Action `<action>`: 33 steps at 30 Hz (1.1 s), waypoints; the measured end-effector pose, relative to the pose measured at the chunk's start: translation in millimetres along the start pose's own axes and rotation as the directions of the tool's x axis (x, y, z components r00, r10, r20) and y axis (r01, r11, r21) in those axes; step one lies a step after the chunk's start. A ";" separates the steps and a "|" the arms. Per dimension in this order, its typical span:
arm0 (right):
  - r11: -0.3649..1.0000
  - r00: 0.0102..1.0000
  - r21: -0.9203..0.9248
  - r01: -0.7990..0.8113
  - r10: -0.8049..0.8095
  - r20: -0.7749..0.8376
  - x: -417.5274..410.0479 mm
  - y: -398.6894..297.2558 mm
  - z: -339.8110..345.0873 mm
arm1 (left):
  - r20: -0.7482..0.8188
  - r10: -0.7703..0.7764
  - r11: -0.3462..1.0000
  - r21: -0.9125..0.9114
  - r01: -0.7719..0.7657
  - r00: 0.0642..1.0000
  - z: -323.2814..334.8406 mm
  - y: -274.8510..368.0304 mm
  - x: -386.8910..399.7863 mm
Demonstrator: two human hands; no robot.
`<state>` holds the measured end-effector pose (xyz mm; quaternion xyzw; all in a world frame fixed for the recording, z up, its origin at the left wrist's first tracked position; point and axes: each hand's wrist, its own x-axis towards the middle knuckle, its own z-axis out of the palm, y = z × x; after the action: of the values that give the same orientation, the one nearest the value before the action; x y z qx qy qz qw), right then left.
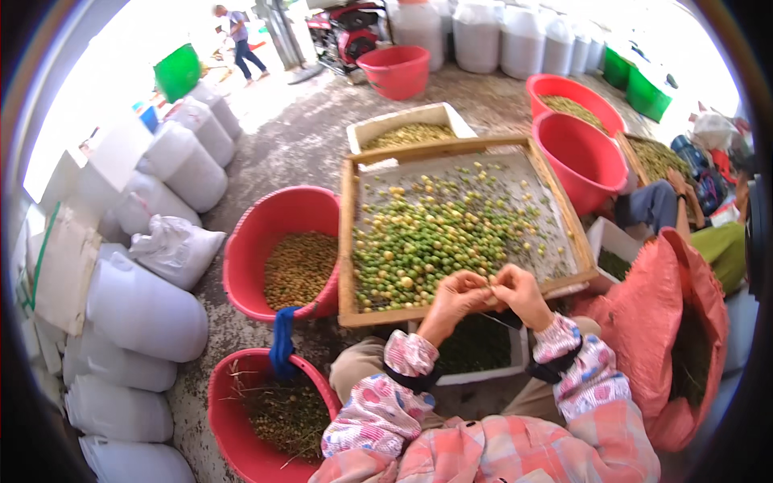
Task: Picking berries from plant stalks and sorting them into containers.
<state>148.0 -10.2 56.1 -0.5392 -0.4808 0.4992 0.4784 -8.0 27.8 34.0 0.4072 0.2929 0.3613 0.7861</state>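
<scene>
A wooden-framed mesh sieve (347,241) lies before me, bearing a heap of small round green and yellowish fruits (416,241). Over its near edge, my left hand (458,302) and my right hand (522,296) meet at the fingertips, pinched on a small pale piece that looks like one of the fruits. Fingers hide most of it. Left of the sieve stands a red plastic tub (244,259) with brownish-yellow fruits inside. Under the near edge, between my knees, is a white foam box (519,350) with dark green matter in it.
Another red tub (223,416) with stalks and fruits stands at lower left, a blue cloth (282,344) over its rim. A white foam box (356,136) lies behind the sieve. A red woven sack (640,314) and a seated person (718,247) are at right. White plastic drums (148,308) line the left.
</scene>
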 end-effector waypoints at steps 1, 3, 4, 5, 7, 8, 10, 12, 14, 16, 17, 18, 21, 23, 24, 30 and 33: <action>0.999 0.999 -0.020 0.050 -0.050 -0.019 -7.6 -4.2 3.3 | 0.017 0.040 0.999 0.010 -0.040 0.999 1.7 -0.2 -4.5; 0.997 0.995 -0.021 0.068 -0.069 -0.066 -17.4 1.8 3.9 | 0.064 0.029 1.000 0.001 -0.029 0.998 9.6 6.2 -13.2; 0.991 0.989 -0.071 0.113 -0.118 -0.084 -22.0 6.6 1.7 | 0.073 0.028 0.997 0.068 -0.033 0.997 12.0 5.0 -12.9; 0.981 0.980 -0.117 0.157 -0.169 -0.104 -25.9 9.7 -0.2 | 0.084 0.023 0.990 0.139 -0.035 0.996 13.4 6.8 -13.7; 0.941 0.957 -0.250 0.229 -0.265 -0.122 -36.3 10.1 -4.1 | 0.116 0.051 0.974 0.212 -0.075 0.992 18.9 1.9 -14.3; 0.906 0.937 -0.321 0.277 -0.328 -0.118 -36.6 4.1 -6.4 | 0.139 0.058 0.963 0.254 -0.092 0.989 23.7 2.5 -11.6; 0.853 0.899 -0.399 0.336 -0.417 -0.135 -44.3 -9.5 -12.7 | 0.168 0.059 0.963 0.251 -0.101 0.984 32.7 1.6 -8.1; 0.870 0.907 -0.417 0.264 -0.371 -0.200 -39.1 -9.0 -25.2 | 0.229 0.066 0.971 0.211 -0.116 0.971 41.7 7.5 -14.1; 0.924 0.917 -0.293 0.246 -0.320 -0.238 -34.2 -9.8 -42.9 | 0.208 0.030 0.988 0.142 -0.060 0.978 54.1 15.8 -21.3; 0.973 0.920 -0.110 0.202 -0.227 -0.319 -40.4 -14.2 -68.6 | 0.122 -0.012 0.999 -0.036 0.017 0.992 47.3 10.3 -18.6; 0.976 0.903 -0.094 0.196 -0.217 -0.372 -47.6 -19.0 -78.6 | 0.081 -0.047 0.986 -0.154 0.059 0.996 43.1 5.5 -19.6; 0.943 0.873 -0.301 0.144 -0.264 -0.409 -59.4 -15.0 -96.5 | 0.091 -0.065 0.976 -0.204 0.082 0.994 39.2 0.7 -22.4; 0.796 0.878 -0.603 0.050 -0.322 -0.354 -112.7 34.3 -141.2 | 0.101 -0.120 0.940 -0.308 0.145 0.988 27.7 -16.0 -34.3; 0.297 0.994 -0.951 -0.088 0.095 -0.062 -171.0 113.6 -187.4 | 0.131 -0.209 0.921 -0.306 0.240 0.969 22.9 -25.4 -45.1; 0.293 0.965 -0.932 -0.215 0.214 -0.155 -185.3 119.9 -177.3 | 0.106 -0.233 0.905 -0.340 0.256 0.967 7.9 -31.5 -54.5; 0.630 0.967 -0.771 0.097 -0.243 -0.076 -120.7 -32.6 -85.9 | -0.053 -0.175 0.910 -0.389 0.141 0.983 -13.1 -10.6 -79.2; 0.703 0.888 -0.564 0.433 -0.224 0.402 -76.7 -48.0 -42.9 | -0.115 -0.123 0.916 -0.394 0.068 0.986 -22.6 8.1 -88.8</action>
<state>185.9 -84.3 111.7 -0.4900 -0.7783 0.2867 0.2681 -78.1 -30.8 44.5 0.2026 0.2881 0.4004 0.8459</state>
